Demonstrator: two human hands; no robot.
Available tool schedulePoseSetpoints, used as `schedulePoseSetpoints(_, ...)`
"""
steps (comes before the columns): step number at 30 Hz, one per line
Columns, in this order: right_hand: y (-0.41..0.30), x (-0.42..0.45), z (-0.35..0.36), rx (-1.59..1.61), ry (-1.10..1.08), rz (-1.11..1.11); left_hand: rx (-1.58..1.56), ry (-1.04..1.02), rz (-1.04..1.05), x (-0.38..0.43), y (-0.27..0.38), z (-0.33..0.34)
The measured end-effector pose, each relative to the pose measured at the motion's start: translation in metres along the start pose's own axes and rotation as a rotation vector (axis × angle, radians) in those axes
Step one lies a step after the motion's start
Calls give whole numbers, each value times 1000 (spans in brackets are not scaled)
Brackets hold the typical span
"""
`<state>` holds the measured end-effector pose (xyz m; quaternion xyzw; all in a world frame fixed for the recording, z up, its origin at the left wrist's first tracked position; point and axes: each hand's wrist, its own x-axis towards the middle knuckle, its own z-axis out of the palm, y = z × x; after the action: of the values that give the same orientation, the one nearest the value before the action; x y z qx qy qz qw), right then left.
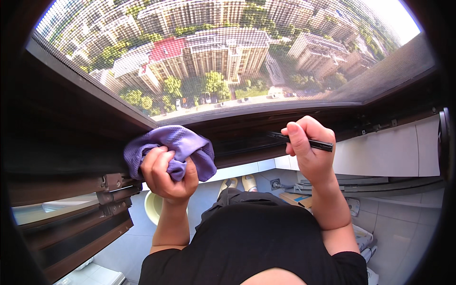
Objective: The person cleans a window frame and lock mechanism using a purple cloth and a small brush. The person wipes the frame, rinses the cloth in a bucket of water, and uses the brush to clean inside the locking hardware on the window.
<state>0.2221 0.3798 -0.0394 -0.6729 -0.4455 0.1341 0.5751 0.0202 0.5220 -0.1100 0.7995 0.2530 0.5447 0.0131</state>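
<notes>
A crumpled purple cloth is bunched in my left hand, at the left end of the dark brown window frame. My right hand grips a slim black tool, possibly a utility knife. Its narrow tip points left over the frame's bottom ledge; whether it touches the ledge I cannot tell. Beyond both hands a mesh insect screen fills the window opening, with buildings and trees far below. Part of the cloth is hidden by my left fingers.
An open brown window sash with metal hinge hardware stands at left. Below it, a pale green bucket rests on the tiled floor. White wall tiles, a floor drain and grey hose-like strips lie at right.
</notes>
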Motion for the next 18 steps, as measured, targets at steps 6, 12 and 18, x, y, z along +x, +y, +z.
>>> schedulePoseSetpoints(6, -4, -11, 5, 101, 55, 32, -1, 3, 6, -1, -1, 1)
schedulePoseSetpoints(12, 4, -14, 7, 73, 59, 36, -6, -4, 19, 0, -1, 1)
schedulePoseSetpoints(18, -2, -21, -2, -68, 207, 28, -16, -7, 17, -1, -2, 1)
